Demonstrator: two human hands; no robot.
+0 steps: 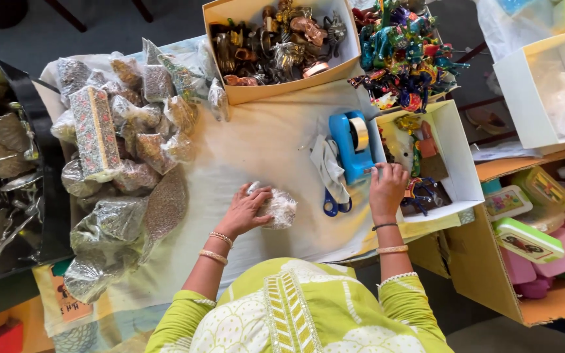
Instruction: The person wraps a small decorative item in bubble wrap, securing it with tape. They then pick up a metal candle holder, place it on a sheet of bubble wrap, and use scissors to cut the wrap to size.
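Left hand [243,210] is down flat-ish on a small clear-wrapped packet [274,208], fingers curled over its left end, pinning it to the pale cloth [256,140] near the front of the table. Right hand [387,188] is up at the blue tape dispenser [353,145], fingertips pinched at its lower right corner; can't tell if there's tape between them. Blue-handled scissors [336,204] lie just betw. the two hands, partly under a grey rag [328,167] that leans on the dispenser.

Right of that hand, touching it nearly, a white open box [456,157] w/ small painted figures inside. Behind it a heap of bright painted figures [407,49], and left of those a tan carton [282,39] full of metal figurines, sitting at the cloth's far edge.

Left side's crowded: a big pile of wrapped packets [132,131], one long patterned box [96,134] on top, spilling down toward the front edge. Beyond it, a black tray [40,144] of metal leaf shapes.

Open room: the bare cloth betw. the packet pile and the dispenser, straight ahead of the left hand. Far right, off the table, a cardboard box [492,261] of coloured plastic cases
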